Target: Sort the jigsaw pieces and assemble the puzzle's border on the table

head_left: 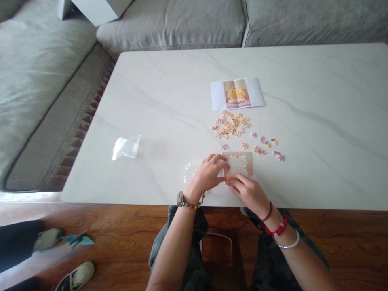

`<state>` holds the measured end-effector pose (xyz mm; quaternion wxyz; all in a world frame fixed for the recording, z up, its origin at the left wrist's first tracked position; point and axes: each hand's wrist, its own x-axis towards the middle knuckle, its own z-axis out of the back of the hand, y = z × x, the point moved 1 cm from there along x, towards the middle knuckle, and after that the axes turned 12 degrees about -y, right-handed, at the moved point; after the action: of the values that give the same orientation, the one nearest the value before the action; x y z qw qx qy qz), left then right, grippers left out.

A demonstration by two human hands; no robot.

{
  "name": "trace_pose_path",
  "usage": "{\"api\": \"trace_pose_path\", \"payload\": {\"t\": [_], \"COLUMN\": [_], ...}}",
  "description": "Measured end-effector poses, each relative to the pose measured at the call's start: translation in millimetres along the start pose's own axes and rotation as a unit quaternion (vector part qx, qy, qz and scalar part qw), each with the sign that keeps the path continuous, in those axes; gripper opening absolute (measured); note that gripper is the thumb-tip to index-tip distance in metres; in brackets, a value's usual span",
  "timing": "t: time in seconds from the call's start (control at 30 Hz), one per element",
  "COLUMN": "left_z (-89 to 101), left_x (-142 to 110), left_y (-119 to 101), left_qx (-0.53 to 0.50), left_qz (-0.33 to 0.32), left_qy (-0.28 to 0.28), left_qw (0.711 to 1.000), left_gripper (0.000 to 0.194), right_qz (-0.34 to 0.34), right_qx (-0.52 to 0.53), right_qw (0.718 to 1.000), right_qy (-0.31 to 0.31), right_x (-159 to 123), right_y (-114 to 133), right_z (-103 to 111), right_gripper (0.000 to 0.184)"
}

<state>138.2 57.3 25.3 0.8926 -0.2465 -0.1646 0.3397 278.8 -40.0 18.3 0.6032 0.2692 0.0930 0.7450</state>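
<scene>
A partly joined jigsaw puzzle [236, 154] lies near the table's front edge, with a top row, a right side and a left side around bare tabletop. My left hand [210, 171] rests at its left side, thumb and fingers apart, the fingertips touching the pieces. At the lower left corner, the fingers of my right hand [247, 189] are pinched together on a small puzzle piece, mostly covered by the fingertips. Just beyond the frame is a heap of loose puzzle pieces [232, 124]. Several pink and purple pieces [259, 150] are scattered to the right of it.
A creased reference picture [238, 93] of a yellow figure lies behind the heap. On the left of the white marbled table [163, 105] is a clear plastic bag [126, 147]. A grey sofa [176, 24] borders the far side. Another person's shoes [79, 275] show at lower left.
</scene>
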Motion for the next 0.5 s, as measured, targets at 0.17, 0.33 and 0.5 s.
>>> {"api": "trace_pose_path", "payload": {"t": [0.17, 0.33, 0.5], "left_z": [-1.5, -1.3, -1.7], "left_x": [0.5, 0.8, 1.3], "left_y": [2.6, 1.7, -0.3], "left_qx": [-0.003, -0.004, 0.0], "left_qz": [0.0, 0.001, 0.017], "left_qy": [-0.001, -0.003, 0.002], "left_qw": [1.0, 1.0, 1.0], "left_gripper": [0.035, 0.029, 0.028], "right_qz": [-0.039, -0.03, -0.034], "right_qx": [0.023, 0.038, 0.051], "right_qw": [0.999, 0.999, 0.998], "right_qy": [-0.017, -0.001, -0.009], "right_x": [1.6, 1.2, 1.3], "right_y": [-9.2, -13.1, -13.7], "right_z": [0.6, -0.8, -2.1], "right_gripper": [0.019, 0.019, 0.02]}}
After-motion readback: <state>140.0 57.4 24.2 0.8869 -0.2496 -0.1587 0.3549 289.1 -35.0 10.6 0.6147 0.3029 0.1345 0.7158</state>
